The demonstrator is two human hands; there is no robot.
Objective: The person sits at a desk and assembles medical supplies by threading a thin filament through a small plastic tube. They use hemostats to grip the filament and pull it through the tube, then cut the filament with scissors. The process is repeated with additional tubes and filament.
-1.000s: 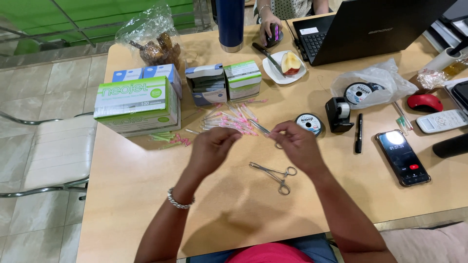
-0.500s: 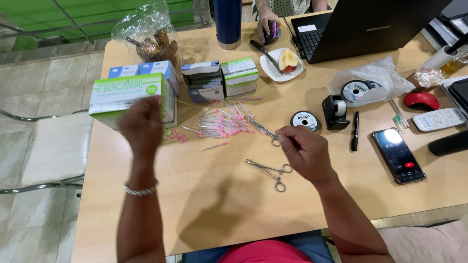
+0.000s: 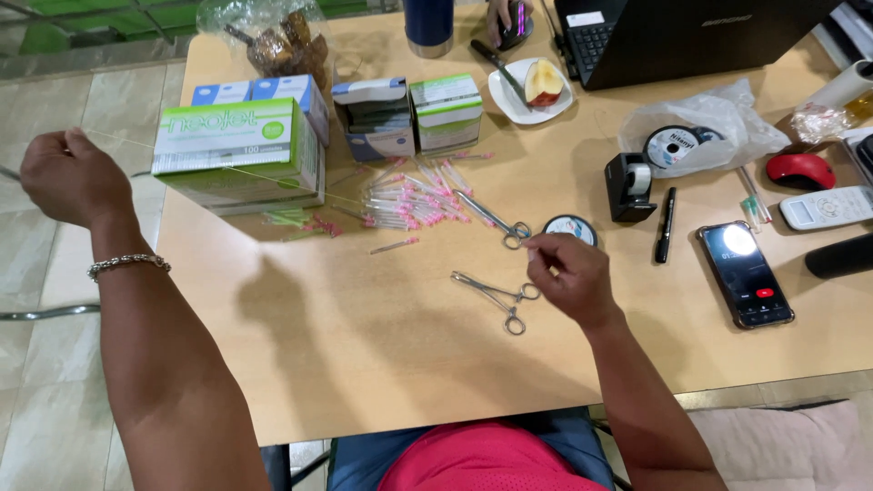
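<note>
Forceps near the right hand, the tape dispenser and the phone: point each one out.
Forceps (image 3: 496, 297), head view, on the crossed shanks just ahead of the finger rings.
Tape dispenser (image 3: 627, 186), head view, on its black body.
Phone (image 3: 744, 273), head view, on the middle of its screen.

Light wooden table (image 3: 346, 364), pretty cluttered. On it: green-and-white box (image 3: 238, 150), two smaller boxes (image 3: 409, 114), a scatter of pink-capped needles (image 3: 414, 200), two metal clamps (image 3: 498, 298) (scissor-handled), tape dispenser (image 3: 629, 186), black pen (image 3: 667, 225), phone (image 3: 745, 274), laptop (image 3: 673, 36), and a plate with an apple piece (image 3: 532, 89).
</note>
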